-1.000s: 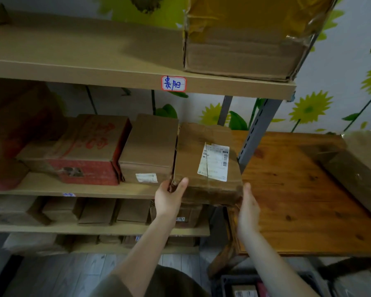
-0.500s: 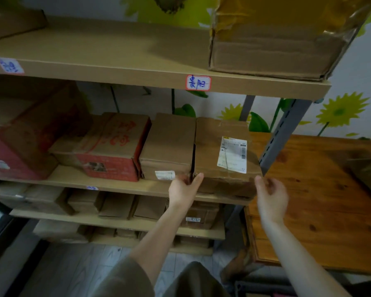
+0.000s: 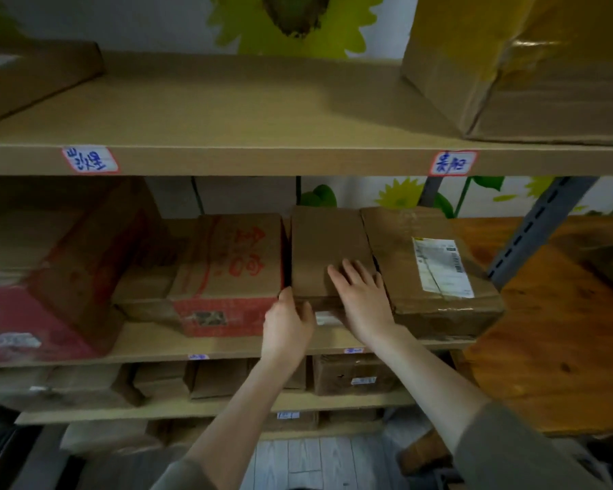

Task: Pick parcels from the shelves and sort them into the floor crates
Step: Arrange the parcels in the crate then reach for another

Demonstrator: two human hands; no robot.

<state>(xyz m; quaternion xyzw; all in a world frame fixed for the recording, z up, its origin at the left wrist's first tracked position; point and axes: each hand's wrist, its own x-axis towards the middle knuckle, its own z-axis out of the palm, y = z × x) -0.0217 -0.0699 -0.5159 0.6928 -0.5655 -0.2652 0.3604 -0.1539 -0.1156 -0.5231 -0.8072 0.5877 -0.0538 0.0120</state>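
Cardboard parcels crowd the middle shelf (image 3: 149, 348), so by my reading the sorting is far from finished; no floor crate is in view. The plain brown parcel (image 3: 324, 252) sits on that shelf between a red-printed box (image 3: 234, 263) and a labelled parcel (image 3: 397, 263). The left hand (image 3: 287, 325) curls round its front left corner. The right hand (image 3: 363, 298) lies on top, fingers (image 3: 347, 272) straight and spread. Lifting it out and carrying it off remain to be done.

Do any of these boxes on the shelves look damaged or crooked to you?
Yes. The labelled parcel, right of the plain parcel, has crumpled cardboard, and its shipping label is creased or torn across. The big red box at the far left of that shelf looks tilted rather than lying flat.
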